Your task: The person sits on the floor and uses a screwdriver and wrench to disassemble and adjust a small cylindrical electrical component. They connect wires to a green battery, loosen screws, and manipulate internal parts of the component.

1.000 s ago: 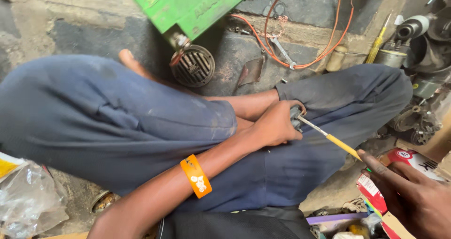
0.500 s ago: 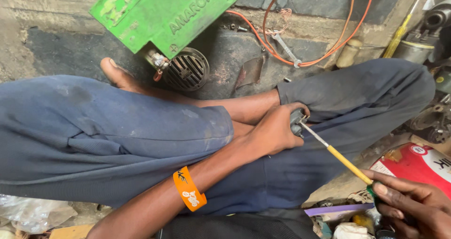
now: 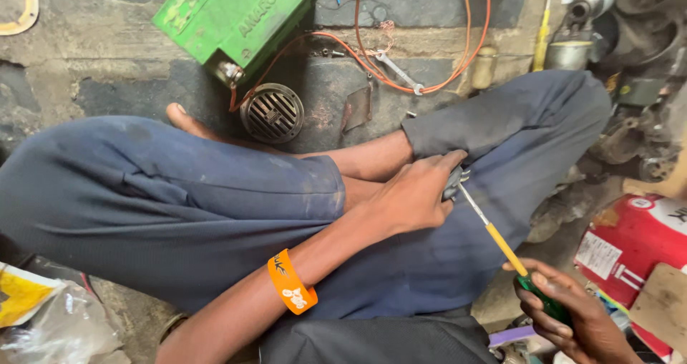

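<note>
My left hand (image 3: 415, 196) is closed around a small grey metal part (image 3: 453, 182), resting on my crossed legs in dark blue trousers. An orange wristband (image 3: 290, 282) sits on that forearm. My right hand (image 3: 572, 314) at the lower right grips the green handle of a screwdriver (image 3: 501, 242). Its yellow shaft and metal tip reach up-left to the part in my left hand.
A green battery box (image 3: 236, 17) lies on the concrete floor at the top, with orange wires (image 3: 401, 71), a round black horn (image 3: 272, 112) and a spanner (image 3: 397, 72) nearby. A red container (image 3: 630, 239) stands at the right, machine parts at the top right, plastic bags at the lower left.
The view has tilted down and left. My right hand has slid back along the screwdriver to its green handle. The left hand stays closed on the part.
</note>
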